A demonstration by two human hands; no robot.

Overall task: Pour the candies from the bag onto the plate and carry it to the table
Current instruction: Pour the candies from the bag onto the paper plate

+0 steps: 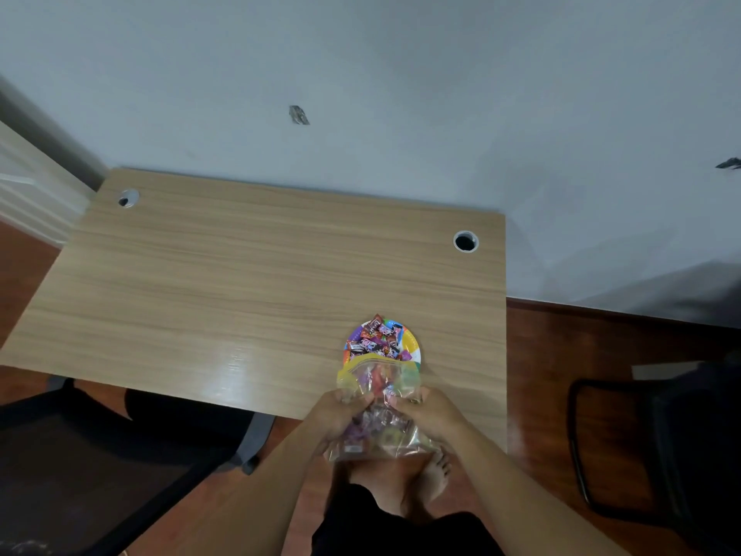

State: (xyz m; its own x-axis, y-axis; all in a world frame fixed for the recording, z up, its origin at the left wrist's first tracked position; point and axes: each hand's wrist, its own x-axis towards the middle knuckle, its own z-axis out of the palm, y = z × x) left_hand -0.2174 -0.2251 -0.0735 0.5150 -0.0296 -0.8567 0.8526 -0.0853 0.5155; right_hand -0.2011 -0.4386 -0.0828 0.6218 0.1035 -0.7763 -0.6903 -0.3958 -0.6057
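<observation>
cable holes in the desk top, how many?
2. One round cable hole sits near the far left corner of the light wooden desk; the other cable hole is near the far right corner. None looks hidden, though the hands cover a bit of the near edge.

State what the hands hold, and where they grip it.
Both the left hand and right hand grip the clear candy bag by its sides, mid-length.

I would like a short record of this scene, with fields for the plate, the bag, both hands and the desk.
plate: colourful plate near desk's front edge, candies piled on it
bag: clear bag, mouth over plate, some candies inside
left hand: grips bag
right hand: grips bag
desk: wooden desk, two cable holes
</observation>
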